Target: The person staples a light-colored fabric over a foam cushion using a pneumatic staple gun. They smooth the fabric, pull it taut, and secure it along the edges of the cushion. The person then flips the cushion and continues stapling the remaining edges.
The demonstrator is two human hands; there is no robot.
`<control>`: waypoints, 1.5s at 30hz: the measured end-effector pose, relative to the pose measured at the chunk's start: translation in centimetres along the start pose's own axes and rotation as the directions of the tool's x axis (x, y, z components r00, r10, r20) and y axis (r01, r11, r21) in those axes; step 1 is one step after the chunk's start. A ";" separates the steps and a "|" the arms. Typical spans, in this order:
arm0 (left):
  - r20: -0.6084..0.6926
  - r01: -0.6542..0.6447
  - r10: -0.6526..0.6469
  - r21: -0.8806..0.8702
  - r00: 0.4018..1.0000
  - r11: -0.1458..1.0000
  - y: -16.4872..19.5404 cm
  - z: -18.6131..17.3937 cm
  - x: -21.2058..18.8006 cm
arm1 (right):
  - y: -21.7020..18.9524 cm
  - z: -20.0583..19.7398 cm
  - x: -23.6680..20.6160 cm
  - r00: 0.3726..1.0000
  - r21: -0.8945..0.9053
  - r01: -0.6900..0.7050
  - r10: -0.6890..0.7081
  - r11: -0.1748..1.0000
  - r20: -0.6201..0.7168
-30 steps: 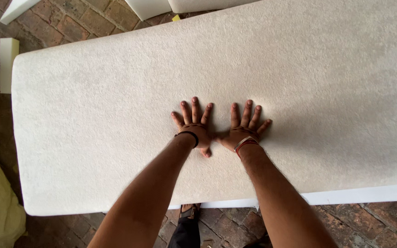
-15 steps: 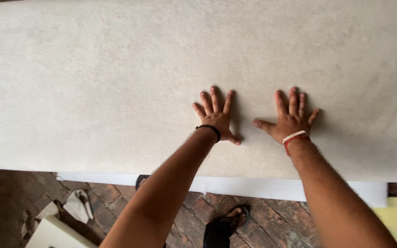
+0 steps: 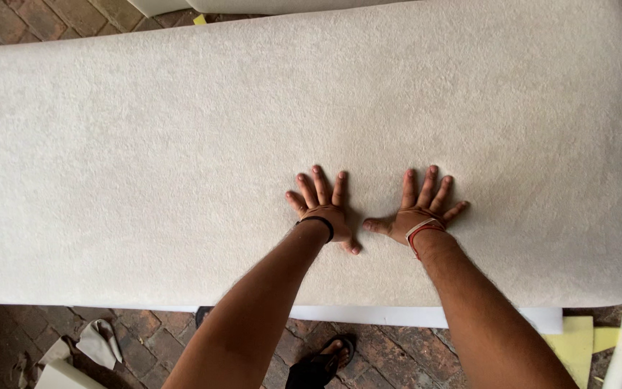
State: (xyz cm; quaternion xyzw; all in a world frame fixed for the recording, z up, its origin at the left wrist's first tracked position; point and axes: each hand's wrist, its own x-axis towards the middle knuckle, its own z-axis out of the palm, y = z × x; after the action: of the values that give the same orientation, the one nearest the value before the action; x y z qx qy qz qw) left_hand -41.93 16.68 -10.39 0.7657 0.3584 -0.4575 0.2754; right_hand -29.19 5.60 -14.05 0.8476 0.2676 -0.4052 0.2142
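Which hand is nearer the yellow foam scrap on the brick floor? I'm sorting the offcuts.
Right. The right hand lies flat on the white pad above the yellow scrap; the left hand lies farther left.

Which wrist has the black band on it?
The left hand has the thin black band at its wrist. The right hand wears red and white bands instead. Both hands lie flat, fingers spread, on the white fuzzy pad.

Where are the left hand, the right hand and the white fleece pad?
left hand (image 3: 325, 209), head view, on the back of the hand.
right hand (image 3: 417, 212), head view, on the back of the hand.
white fleece pad (image 3: 181, 130), head view, on its bare top surface.
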 end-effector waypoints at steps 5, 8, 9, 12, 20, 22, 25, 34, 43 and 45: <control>0.037 0.033 -0.034 0.012 0.999 0.999 0.7 -0.3 0.4 | -0.1 -1.1 -0.6 0.999 -0.016 0.008 -0.007 1.000 0.053; 0.018 0.026 -0.026 0.015 0.999 1.000 0.5 0.0 0.4 | 0.0 -1.0 -0.8 0.998 0.001 0.015 -0.015 1.000 0.061; 0.012 0.022 -0.022 0.017 1.000 1.000 0.5 0.1 0.4 | 0.1 -1.0 -0.8 0.998 -0.003 0.015 -0.015 1.000 0.067; 0.009 0.027 -0.027 0.005 1.000 1.000 0.5 0.3 0.5 | 0.3 -0.8 -0.7 0.998 -0.004 0.011 -0.011 1.000 0.063; 0.002 0.013 -0.013 -0.006 1.000 1.000 0.7 0.3 0.0 | 0.4 -0.5 -0.6 0.999 0.004 0.019 -0.020 1.000 0.038; 0.004 0.021 -0.021 -0.015 1.000 1.000 0.6 0.2 -0.4 | 0.5 -0.4 -0.8 0.999 0.006 0.030 -0.030 1.000 0.034; 0.006 0.015 -0.015 -0.020 1.000 1.000 0.9 0.1 -0.6 | 0.6 -0.6 -1.0 0.999 0.008 0.026 -0.026 1.000 0.030; -0.489 -0.116 0.105 0.008 0.866 0.993 -1.2 4.9 0.0 | 3.3 1.2 -0.9 0.966 0.139 0.214 -0.188 0.967 -0.178; -0.794 -0.236 0.187 0.057 0.579 0.970 18.1 1.5 9.5 | 16.4 -4.4 11.6 0.639 0.035 0.385 -0.239 0.922 -0.731; -0.822 -0.184 0.105 0.000 0.560 0.983 22.5 -3.2 11.8 | 18.6 -8.8 15.7 0.618 -0.003 0.411 -0.281 0.912 -0.735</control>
State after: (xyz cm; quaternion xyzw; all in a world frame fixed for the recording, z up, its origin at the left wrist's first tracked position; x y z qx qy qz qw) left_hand -18.43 9.26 -17.47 0.9043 0.4004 -0.0119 0.1475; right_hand -4.22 0.83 -18.80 0.8840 0.4539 -0.0940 -0.0617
